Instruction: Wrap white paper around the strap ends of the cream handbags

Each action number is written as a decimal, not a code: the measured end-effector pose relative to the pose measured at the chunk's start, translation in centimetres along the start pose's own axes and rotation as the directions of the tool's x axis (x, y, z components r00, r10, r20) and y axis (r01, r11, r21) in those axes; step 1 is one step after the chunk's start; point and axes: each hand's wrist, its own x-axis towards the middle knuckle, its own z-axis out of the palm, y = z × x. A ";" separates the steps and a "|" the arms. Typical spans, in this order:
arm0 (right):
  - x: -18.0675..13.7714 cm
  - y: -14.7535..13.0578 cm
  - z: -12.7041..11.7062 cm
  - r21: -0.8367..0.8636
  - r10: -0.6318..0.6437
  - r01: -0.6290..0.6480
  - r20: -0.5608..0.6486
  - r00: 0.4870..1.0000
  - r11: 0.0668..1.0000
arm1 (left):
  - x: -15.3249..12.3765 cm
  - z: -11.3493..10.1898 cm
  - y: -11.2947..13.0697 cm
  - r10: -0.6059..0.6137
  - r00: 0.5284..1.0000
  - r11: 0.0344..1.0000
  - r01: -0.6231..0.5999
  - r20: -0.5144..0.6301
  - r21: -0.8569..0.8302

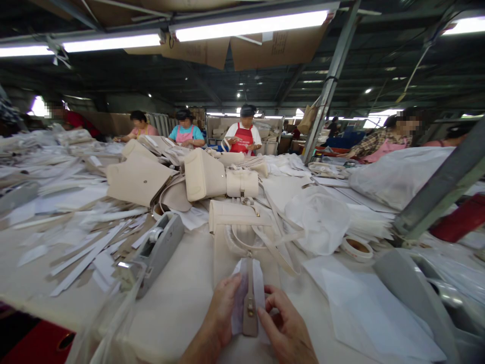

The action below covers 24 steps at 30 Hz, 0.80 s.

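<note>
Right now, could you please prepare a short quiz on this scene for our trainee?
1. What lies between the left hand and right hand: (a) grey tape dispenser, (b) slim taupe strap with metal fitting, (c) clear plastic bag?
2. True or false: the brown-cored white tape roll lies left of both hands.
3. Fill in: the central person across the cream table wears a ___ apron.

Key: 1 b; 2 false; 3 red.

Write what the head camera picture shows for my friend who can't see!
A person's left hand holds white paper behind a beige strap with a metal clasp, while the right hand is at the paper's edge. A beige bag lies just beyond, with more beige bags heaped behind it. Across the cluttered table, some people wear aprons.
</note>
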 end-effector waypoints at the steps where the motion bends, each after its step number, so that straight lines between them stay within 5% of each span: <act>1: 0.0 -0.1 -0.1 -0.015 -0.007 0.007 0.018 1.000 1.000 | -0.2 0.1 0.1 0.002 1.000 1.000 -0.002 0.024 0.025; 6: -0.1 -0.5 -0.8 0.029 0.010 -0.014 0.136 0.991 0.999 | -0.3 0.2 0.2 0.029 0.999 0.985 -0.034 0.033 0.172; 18: 0.7 -0.7 -1.0 0.279 0.076 -0.141 0.229 0.970 0.950 | 0.2 0.1 -0.3 0.068 0.998 0.979 -0.066 -0.002 0.192; 24: 2.6 -0.8 0.2 0.407 0.180 -0.239 0.179 0.967 0.882 | 0.0 0.3 -0.1 0.061 0.998 0.979 -0.059 -0.004 0.196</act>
